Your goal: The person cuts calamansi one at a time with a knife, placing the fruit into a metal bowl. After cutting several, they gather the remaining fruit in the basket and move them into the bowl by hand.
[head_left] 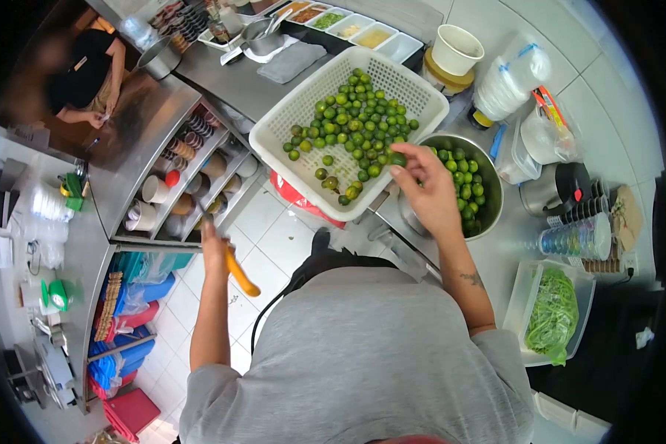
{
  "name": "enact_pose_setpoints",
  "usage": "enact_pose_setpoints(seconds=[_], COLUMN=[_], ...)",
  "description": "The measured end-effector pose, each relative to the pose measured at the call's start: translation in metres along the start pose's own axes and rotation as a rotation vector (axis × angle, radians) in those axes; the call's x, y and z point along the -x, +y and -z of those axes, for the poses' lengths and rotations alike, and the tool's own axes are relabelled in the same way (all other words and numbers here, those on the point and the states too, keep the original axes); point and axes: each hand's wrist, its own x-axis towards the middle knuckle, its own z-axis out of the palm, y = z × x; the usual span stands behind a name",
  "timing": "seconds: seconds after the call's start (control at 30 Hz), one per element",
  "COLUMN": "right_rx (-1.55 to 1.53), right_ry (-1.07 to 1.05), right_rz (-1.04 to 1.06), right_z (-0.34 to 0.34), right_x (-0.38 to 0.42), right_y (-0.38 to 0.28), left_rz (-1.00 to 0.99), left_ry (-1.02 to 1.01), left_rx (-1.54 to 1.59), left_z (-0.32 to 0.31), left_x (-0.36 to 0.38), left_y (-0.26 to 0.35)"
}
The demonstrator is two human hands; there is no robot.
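A white perforated basket (277,152) holds many small green citrus fruits (355,122), a few of them brownish. At its right edge, my right hand (425,185) pinches one green fruit (398,159) between thumb and fingers. Just right of that hand, a round metal pot (496,200) holds more green fruits (462,174). Low on the left, over the floor, my left hand (214,251) is closed around a tool with a curved yellow-orange handle (240,274); its other end is hard to make out.
Metal shelves (192,177) with cups stand at the left. Food trays (351,28) line the back counter, beside a grey cloth (292,63). A plastic box (514,314) with green vegetables lies at the right. Another person (89,74) stands at the upper left.
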Motion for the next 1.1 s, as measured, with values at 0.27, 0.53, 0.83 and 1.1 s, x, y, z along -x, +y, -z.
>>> enact_pose_setpoints(seconds=[0.27,0.53,0.83,1.1], right_rx=[0.680,0.831,0.858,0.414], right_ry=[-0.102,-0.206,-0.046,-0.388], right_rz=[-0.158,-0.300,0.201,0.075], right_z=[0.072,0.088,0.046,-0.149], right_x=[0.022,0.025,-0.006,-0.077], right_y=[-0.024,-0.016,-0.021,0.041], left_rz=[0.872,0.721,0.534,0.611], left_ry=[0.177,0.110,-0.011,0.075], left_rx=[-0.087,-0.195,-0.424,-0.320], left_z=[0.169,0.176,0.141,0.116], left_x=[-0.050,-0.032,-0.009,-0.001], left_y=[-0.278,-0.292,-0.211,-0.161])
